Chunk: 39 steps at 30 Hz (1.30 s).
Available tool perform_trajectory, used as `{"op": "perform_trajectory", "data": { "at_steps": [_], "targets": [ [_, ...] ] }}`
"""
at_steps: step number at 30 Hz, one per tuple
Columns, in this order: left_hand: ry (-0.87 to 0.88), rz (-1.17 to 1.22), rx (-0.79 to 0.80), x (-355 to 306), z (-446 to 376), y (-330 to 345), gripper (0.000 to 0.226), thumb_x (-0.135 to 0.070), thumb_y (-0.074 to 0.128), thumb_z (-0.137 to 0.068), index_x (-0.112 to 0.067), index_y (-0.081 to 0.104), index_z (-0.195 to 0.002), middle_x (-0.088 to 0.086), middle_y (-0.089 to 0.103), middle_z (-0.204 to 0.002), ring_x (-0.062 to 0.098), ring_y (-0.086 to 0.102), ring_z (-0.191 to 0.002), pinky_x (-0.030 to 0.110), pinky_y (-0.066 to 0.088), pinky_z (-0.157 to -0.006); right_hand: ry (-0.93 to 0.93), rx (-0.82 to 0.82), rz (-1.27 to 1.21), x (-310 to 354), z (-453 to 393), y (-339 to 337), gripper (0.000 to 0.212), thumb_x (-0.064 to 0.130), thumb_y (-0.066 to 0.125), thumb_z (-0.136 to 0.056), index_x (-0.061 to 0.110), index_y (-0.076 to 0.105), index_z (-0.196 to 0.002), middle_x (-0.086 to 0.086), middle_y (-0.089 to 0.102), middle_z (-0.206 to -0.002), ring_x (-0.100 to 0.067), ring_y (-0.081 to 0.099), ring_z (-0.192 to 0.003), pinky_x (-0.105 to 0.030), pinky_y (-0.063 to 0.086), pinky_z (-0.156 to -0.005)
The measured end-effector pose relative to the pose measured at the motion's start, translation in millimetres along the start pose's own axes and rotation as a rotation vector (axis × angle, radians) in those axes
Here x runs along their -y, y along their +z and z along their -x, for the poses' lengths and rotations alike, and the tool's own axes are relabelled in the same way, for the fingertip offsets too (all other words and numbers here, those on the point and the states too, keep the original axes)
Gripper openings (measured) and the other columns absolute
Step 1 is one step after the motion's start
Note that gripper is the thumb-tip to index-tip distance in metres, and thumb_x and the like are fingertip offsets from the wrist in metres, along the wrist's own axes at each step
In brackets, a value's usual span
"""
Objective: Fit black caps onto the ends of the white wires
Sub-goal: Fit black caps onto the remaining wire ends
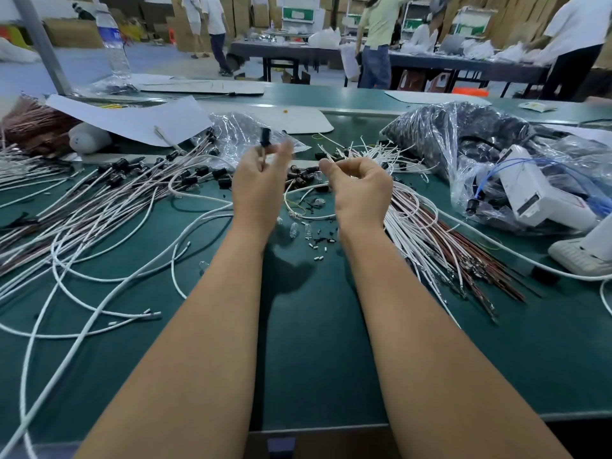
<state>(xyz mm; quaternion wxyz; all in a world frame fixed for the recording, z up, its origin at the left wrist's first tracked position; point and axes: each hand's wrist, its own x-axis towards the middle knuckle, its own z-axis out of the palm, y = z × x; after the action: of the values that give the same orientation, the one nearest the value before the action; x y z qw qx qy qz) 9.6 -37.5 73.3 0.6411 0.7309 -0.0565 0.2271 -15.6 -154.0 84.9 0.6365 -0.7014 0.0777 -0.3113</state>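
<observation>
The table (314,342) is dark green. White wires (99,283) mix with reddish-brown wires (470,260). The caps (303,175) are black. A clear plastic bag (463,134) shows black contents; the paper sheet (139,117) is white.

Two hands are raised over the surface (314,359): the left hand (260,183) and the right hand (359,190). One black cap (265,138) sits above the left fingers. White wires (99,260) are too many and too tangled to count. One water bottle (114,44) stands at the back. Two plastic bags (463,134) lie there, and two clear bulbs (299,229). Loose black caps (303,175) are too clustered to count.
</observation>
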Motion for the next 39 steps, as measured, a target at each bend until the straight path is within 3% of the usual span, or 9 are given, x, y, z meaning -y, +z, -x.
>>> {"op": "perform_trajectory", "data": {
  "at_steps": [4, 8, 11, 15, 18, 24, 30, 35, 39],
  "targets": [
    [-0.196, 0.551, -0.115, -3, -10, -14, 0.034, -0.025, 0.03, -0.105, -0.011, 0.059, -0.097, -0.004, 0.052, -0.062, 0.006, 0.038, -0.05, 0.019, 0.029, -0.051, 0.024, 0.202, -0.079, 9, 7, 2, 0.013, 0.01, 0.08, -0.076, 0.019, 0.07, -0.075, 0.002, 0.069, -0.07, -0.004, 0.061, -0.062, -0.018, 0.054, -0.067],
    [-0.179, 0.638, -0.175, -1, -12, -24, 0.028, -0.014, 0.037, -0.104, -0.011, 0.062, -0.091, -0.001, 0.055, -0.062, 0.01, 0.041, -0.052, 0.024, 0.03, -0.053, 0.184, 0.497, -0.242, 8, 29, 26, 0.01, -0.006, 0.063, -0.087, 0.004, 0.067, -0.089, -0.006, 0.066, -0.074, -0.006, 0.063, -0.058, -0.016, 0.055, -0.066],
    [-0.161, 0.663, -0.215, -2, -15, -31, 0.026, -0.014, 0.039, -0.103, -0.01, 0.062, -0.092, -0.002, 0.057, -0.061, 0.009, 0.043, -0.052, 0.02, 0.034, -0.051, 0.381, 0.592, -0.28, 4, 43, 42, 0.02, 0.006, 0.047, -0.1, 0.003, 0.056, -0.082, -0.01, 0.061, -0.072, -0.01, 0.063, -0.054, -0.02, 0.056, -0.056],
    [-0.163, 0.561, -0.197, -2, -8, -24, 0.024, -0.016, 0.04, -0.103, -0.01, 0.062, -0.095, -0.004, 0.057, -0.06, 0.007, 0.044, -0.051, 0.019, 0.034, -0.05, 0.232, 0.278, 0.072, -2, 7, 7, 0.028, 0.025, 0.035, -0.105, 0.013, 0.049, -0.084, -0.008, 0.061, -0.084, -0.024, 0.064, -0.079, -0.041, 0.055, -0.077],
    [-0.105, 0.338, -0.03, -1, -4, -10, 0.022, -0.016, 0.041, -0.102, -0.014, 0.063, -0.096, -0.003, 0.056, -0.062, 0.007, 0.041, -0.05, 0.016, 0.033, -0.048, 0.044, 0.002, 0.106, 8, -13, -16, 0.027, 0.028, 0.036, -0.104, 0.019, 0.051, -0.083, 0.0, 0.056, -0.078, -0.013, 0.052, -0.069, -0.036, 0.049, -0.066],
    [-0.03, 0.11, 0.026, 3, 1, -1, 0.012, -0.018, 0.052, -0.095, -0.017, 0.062, -0.089, -0.004, 0.054, -0.056, 0.003, 0.047, -0.049, 0.011, 0.039, -0.051, 0.102, 0.188, -0.169, 24, 0, 19, 0.019, 0.02, 0.052, -0.099, 0.013, 0.06, -0.083, 0.001, 0.056, -0.069, -0.006, 0.053, -0.054, -0.026, 0.05, -0.06],
    [-0.103, 0.107, 0.036, 7, -4, -2, 0.014, -0.012, 0.054, -0.095, -0.012, 0.06, -0.082, 0.002, 0.06, -0.062, 0.0, 0.05, -0.047, 0.013, 0.041, -0.053, 0.22, 0.135, -0.29, 9, 9, 39, 0.017, 0.016, 0.047, -0.101, 0.011, 0.055, -0.086, 0.001, 0.052, -0.068, -0.008, 0.047, -0.055, -0.022, 0.042, -0.055],
    [-0.091, 0.001, 0.109, 7, -1, 3, 0.015, -0.01, 0.056, -0.093, -0.014, 0.059, -0.079, -0.001, 0.056, -0.059, -0.004, 0.045, -0.042, 0.01, 0.036, -0.047, 0.183, -0.044, -0.065, -7, -7, 8, 0.027, 0.021, 0.039, -0.102, 0.014, 0.05, -0.078, 0.002, 0.047, -0.067, -0.008, 0.038, -0.055, -0.021, 0.033, -0.052],
    [-0.076, -0.115, 0.16, 7, 2, 4, 0.015, -0.017, 0.059, -0.09, -0.018, 0.062, -0.075, -0.006, 0.054, -0.059, 0.004, 0.046, -0.052, 0.015, 0.04, -0.054, 0.14, -0.236, 0.289, -17, -35, -42, 0.031, 0.019, 0.034, -0.101, 0.017, 0.04, -0.07, 0.002, 0.042, -0.065, -0.013, 0.036, -0.056, -0.026, 0.034, -0.058]
  ]
}}
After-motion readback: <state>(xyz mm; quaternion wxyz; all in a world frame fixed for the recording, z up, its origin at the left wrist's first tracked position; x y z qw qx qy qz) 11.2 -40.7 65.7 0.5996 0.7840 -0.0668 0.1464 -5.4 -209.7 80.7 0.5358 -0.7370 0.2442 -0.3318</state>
